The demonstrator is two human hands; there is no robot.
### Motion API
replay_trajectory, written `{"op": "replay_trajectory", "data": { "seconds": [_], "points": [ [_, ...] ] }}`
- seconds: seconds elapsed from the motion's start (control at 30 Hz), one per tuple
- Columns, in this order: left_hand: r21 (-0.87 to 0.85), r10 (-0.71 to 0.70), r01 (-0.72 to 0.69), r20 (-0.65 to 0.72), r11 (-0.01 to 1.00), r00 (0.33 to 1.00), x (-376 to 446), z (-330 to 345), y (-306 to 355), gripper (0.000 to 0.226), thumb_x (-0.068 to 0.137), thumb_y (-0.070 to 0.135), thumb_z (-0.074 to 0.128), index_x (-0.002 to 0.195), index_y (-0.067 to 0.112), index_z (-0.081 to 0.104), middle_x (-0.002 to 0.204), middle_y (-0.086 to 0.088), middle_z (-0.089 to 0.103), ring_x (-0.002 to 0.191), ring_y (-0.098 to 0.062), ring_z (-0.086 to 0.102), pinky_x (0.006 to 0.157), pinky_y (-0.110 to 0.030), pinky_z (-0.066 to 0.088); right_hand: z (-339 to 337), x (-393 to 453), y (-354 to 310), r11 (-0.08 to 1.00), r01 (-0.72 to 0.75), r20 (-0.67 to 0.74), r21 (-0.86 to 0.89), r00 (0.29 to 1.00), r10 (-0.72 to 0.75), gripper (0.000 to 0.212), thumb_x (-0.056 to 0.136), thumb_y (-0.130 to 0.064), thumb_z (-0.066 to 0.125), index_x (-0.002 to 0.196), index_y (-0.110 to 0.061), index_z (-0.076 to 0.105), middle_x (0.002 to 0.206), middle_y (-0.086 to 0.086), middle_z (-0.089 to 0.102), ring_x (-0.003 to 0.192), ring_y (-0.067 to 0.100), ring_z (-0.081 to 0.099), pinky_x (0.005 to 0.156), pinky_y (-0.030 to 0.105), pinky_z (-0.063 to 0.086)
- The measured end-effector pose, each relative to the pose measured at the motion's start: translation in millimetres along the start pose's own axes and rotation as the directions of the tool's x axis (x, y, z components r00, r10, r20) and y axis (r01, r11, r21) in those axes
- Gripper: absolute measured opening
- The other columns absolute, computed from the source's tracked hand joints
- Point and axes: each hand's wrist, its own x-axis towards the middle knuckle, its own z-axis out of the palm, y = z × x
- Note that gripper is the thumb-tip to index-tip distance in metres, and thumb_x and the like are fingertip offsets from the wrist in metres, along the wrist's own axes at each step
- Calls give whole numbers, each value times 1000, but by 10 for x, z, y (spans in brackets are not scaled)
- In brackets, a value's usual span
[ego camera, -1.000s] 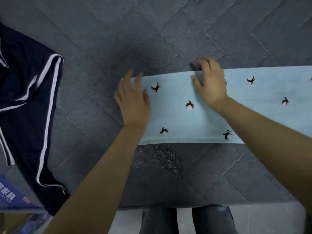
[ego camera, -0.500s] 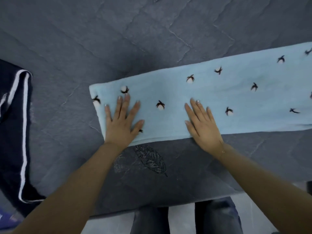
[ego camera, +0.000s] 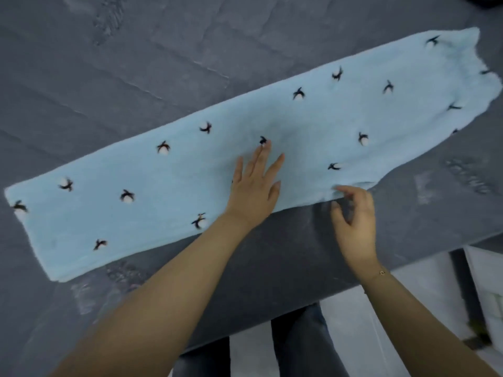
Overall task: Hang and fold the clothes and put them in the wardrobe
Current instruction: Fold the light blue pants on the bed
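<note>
Blue garment lies folded long; left hand presses flat, right hand loosely curled at its edge.

- No text, label, brand, number or sign can be read anywhere in the head view
- The light blue garment carries only small dark-and-white motifs, no lettering
- The grey quilt shows stitched patterns at 11 and 3 o'clock, blurred, no words

right hand fingers motion-blurred at garment edge, grasp unclear, forearms cut off below
</note>
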Motion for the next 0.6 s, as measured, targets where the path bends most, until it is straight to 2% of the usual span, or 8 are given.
{"op": "replay_trajectory", "data": {
  "seconds": [0.07,0.1,0.2,0.27,0.37,0.43,0.53,0.6],
  "points": [
    [31,-13,12,41,999,999,351,139,311,55,104,37,29,155,29,7,163,-5,-11,150,-23,-11,117,-54,-10,-249,191,265,996,-89,-78,-13,993,88,32,91,-8,64,120,-9,51,113,-1,46,105,11,48,95,39,46],
    [51,-46,42,77,998,996,503,210,422,56,104,42,25,155,33,3,162,-4,-15,149,-22,-15,115,-58,-13,-331,290,380,990,-139,-71,-6,988,138,38,90,-13,68,121,-9,47,114,1,45,104,13,48,94,40,47],
    [95,-168,155,156,983,973,790,415,580,57,101,54,17,150,45,-12,158,4,-29,144,-21,-29,107,-64,-23,-428,571,603,964,-263,34,33,965,262,57,85,-30,75,125,-15,38,121,6,50,107,18,55,90,37,50],
    [103,-200,185,155,977,968,834,496,561,57,99,59,13,147,49,-17,156,7,-34,142,-20,-34,102,-62,-29,-376,718,657,965,-257,57,42,965,254,63,82,-35,77,127,-17,36,120,1,54,105,16,57,83,34,51],
    [99,-189,175,158,980,969,830,536,495,57,96,64,9,143,54,-21,153,11,-37,138,-15,-39,98,-55,-36,-263,874,684,976,-217,17,10,976,217,55,83,-31,73,123,-17,38,107,-8,57,89,15,60,66,31,46],
    [93,-187,173,173,981,967,851,551,465,57,95,67,8,141,56,-23,151,13,-40,134,-11,-44,95,-51,-40,-254,892,726,980,-195,-8,-40,981,195,46,86,-22,67,123,-13,40,101,-8,59,81,18,61,59,28,41],
    [78,-192,180,192,981,962,883,569,436,58,92,71,5,139,59,-26,147,16,-44,127,-7,-51,92,-48,-42,-353,783,823,977,-203,-3,-59,979,203,42,89,-15,64,126,-10,43,111,2,65,84,22,63,66,35,50],
    [75,-191,179,194,981,962,895,578,419,58,90,73,2,137,60,-28,145,17,-47,125,-6,-52,91,-48,-43,-437,680,866,973,-228,6,-31,974,228,39,89,-19,66,121,-10,45,103,3,67,79,22,64,65,36,51]
  ]
}}
